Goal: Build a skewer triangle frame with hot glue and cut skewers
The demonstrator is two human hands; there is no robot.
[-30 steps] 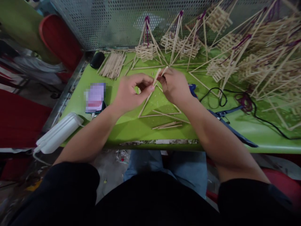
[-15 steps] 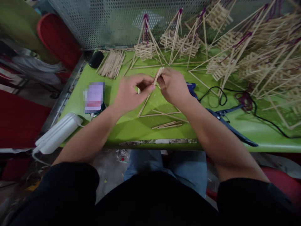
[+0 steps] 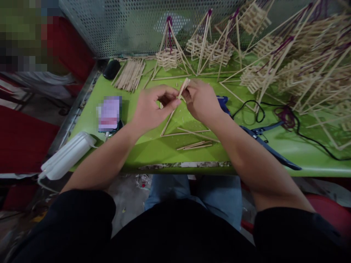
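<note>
Thin wooden sticks [image 3: 183, 87] — pale, straight, slanting together

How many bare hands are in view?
2: left hand, pinching sticks near their lower end; right hand, at their right side. Others may be hidden by pixelation, upper left.

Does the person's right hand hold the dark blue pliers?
No, the pliers lie on the green table, and the right hand holds thin sticks.
</note>
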